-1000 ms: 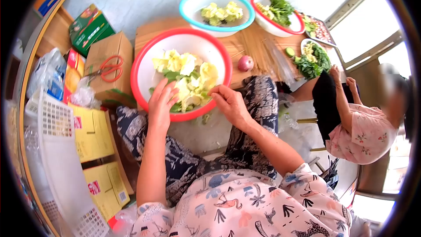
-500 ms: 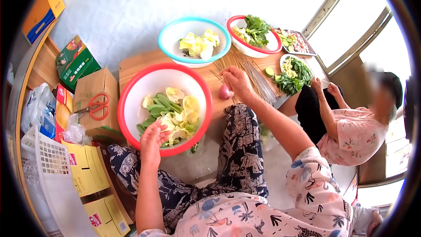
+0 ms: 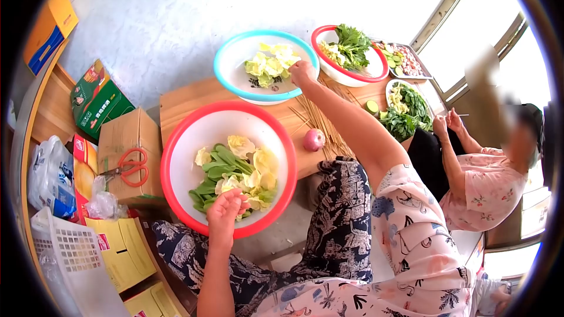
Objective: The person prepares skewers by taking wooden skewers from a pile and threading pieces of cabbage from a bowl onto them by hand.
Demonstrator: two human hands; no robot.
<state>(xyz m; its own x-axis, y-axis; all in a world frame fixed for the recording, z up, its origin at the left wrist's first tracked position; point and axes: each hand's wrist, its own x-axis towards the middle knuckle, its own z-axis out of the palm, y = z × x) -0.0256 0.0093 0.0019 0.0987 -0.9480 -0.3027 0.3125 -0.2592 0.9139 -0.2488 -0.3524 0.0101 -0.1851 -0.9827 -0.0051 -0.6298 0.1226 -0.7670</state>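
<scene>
My left hand point(image 3: 224, 211) is over the near rim of the red-rimmed bowl point(image 3: 176, 141), fingers curled together beside the leaves; whether anything is in them is hidden. In this bowl lie pale yellow cabbage leaves point(image 3: 265, 167) and dark green leafy stalks point(image 3: 224, 163). My right hand point(image 3: 302, 74) reaches across the table to the blue-rimmed bowl point(image 3: 229, 85). Its fingers are closed at the right edge of the yellow leaves point(image 3: 271, 64) there; what they grip cannot be made out. A red onion point(image 3: 314, 140) sits on the table below my right forearm.
Thin wooden skewers point(image 3: 320, 120) lie under my right arm. Farther right stand another red-rimmed bowl of greens point(image 3: 352, 76), a tray of cut food point(image 3: 405, 61) and a plate of greens point(image 3: 408, 108). A person point(image 3: 482, 182) sits at right. Scissors point(image 3: 134, 167) rest against a cardboard box point(image 3: 126, 135).
My right hand has moved from above the onion, leftward and away from me, to the blue-rimmed bowl. My left hand's fingers have curled in more. The view has shifted slightly.
</scene>
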